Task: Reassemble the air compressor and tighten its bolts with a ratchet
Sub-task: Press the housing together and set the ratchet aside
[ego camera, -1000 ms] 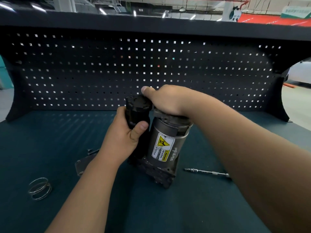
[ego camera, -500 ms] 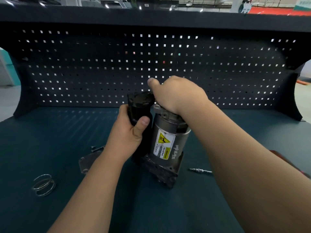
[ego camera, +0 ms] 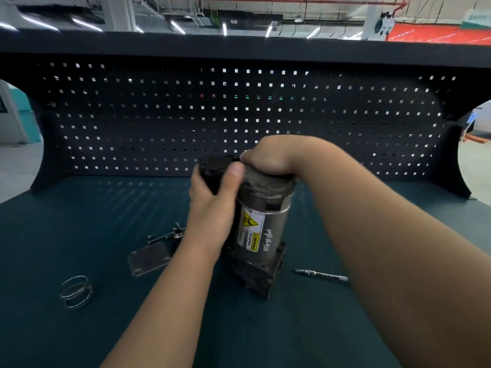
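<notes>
Reads as dull, scuffed grey metal on the air compressor [ego camera: 276,216], rough dark casting at its base [ego camera: 255,277] — glossy sticker [ego camera: 249,233] on the side. Gleams as bright wire in the near-left spring [ego camera: 76,291].

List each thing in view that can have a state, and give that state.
Air compressor: upright on the bench.
Black cylinder: upright, gripped.
Left hand: grips the black cylinder.
Right hand: curled over the compressor's top.
Spring: lying loose, unfitted.
Plate: lying flat, unfitted.
Long bolt: lying loose, unfitted.
</notes>
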A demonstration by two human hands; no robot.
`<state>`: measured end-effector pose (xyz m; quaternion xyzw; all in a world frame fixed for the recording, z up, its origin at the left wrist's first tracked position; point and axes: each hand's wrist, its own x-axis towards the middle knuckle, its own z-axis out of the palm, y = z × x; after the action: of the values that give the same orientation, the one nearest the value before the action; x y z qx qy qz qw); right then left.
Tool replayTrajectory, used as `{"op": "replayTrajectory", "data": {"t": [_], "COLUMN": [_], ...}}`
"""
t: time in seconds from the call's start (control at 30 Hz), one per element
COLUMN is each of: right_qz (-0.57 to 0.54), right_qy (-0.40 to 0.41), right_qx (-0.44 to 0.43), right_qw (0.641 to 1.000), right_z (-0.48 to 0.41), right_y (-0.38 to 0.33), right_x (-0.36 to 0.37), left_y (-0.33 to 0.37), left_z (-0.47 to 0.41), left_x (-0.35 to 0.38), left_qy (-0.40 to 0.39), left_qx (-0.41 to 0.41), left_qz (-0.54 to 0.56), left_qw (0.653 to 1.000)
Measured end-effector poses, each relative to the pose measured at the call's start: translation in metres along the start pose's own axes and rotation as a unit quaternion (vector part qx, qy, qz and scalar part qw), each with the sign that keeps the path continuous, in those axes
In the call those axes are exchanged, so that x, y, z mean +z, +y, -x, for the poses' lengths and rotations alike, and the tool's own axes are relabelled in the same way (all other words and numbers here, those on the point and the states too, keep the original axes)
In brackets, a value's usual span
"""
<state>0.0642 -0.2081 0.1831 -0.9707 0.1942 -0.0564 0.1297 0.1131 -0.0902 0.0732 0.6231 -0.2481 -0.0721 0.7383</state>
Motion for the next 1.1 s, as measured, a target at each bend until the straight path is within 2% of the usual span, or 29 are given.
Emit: {"op": "replayTrajectory", "data": {"t": [0.1,0.2,0.3,0.47,0.53,0.63,0.7,0.8,0.9,0.93,1.0,1.1], "right_qz": [-0.116,-0.164,-0.166,-0.071,-0.098,-0.079,-0.154,-0.303,-0.473,-0.499,-0.511,-0.561], "right_qy": [-0.034,0.023,0.086,0.108,0.134,0.12,0.114,0.086,0.101,0.118,0.147,0.156], "right_qx": [0.022,0.029,0.038,-0.008,0.019,-0.011,-0.008,0.015,0.029,0.036,0.026,-0.029], "right_qw": [0.992,0.986,0.982,0.992,0.986,0.99,0.981,0.949,0.875,0.858,0.847,0.812], "right_z": [0.005,0.002,0.0,0.007,0.009,0.012,0.017,0.022,0.028,0.029,0.034,0.047], "right_y": [0.026,0.034,0.035,0.032,0.031,0.029,0.033,0.049,0.057,0.06,0.067,0.079], "right_x": [0.0,0.011,0.019,0.022,0.022,0.021,0.02,0.024,0.034,0.038,0.047,0.06], "left_y": [0.005,0.003,0.001,-0.006,-0.008,-0.009,-0.008,-0.004,0.006,0.009,0.013,0.011], "left_z": [0.002,-0.005,-0.01,-0.018,-0.02,-0.023,-0.021,-0.018,-0.012,-0.009,0.002,0.016], "left_x": [0.017,0.02,0.018,0.018,0.017,0.014,0.015,0.022,0.025,0.025,0.03,0.039], "left_qy": [0.031,0.014,-0.024,-0.067,-0.071,-0.098,-0.126,-0.129,-0.107,-0.099,-0.098,-0.091], "left_qx": [-0.011,-0.008,0.009,0.028,0.021,0.023,0.027,0.026,0.008,0.0,0.001,0.001], "left_qz": [-0.072,-0.041,0.008,0.04,0.053,0.048,0.049,0.05,0.044,0.04,0.005,0.001], "left_qw": [0.997,0.999,1.0,0.997,0.996,0.994,0.991,0.99,0.993,0.994,0.995,0.996]}}
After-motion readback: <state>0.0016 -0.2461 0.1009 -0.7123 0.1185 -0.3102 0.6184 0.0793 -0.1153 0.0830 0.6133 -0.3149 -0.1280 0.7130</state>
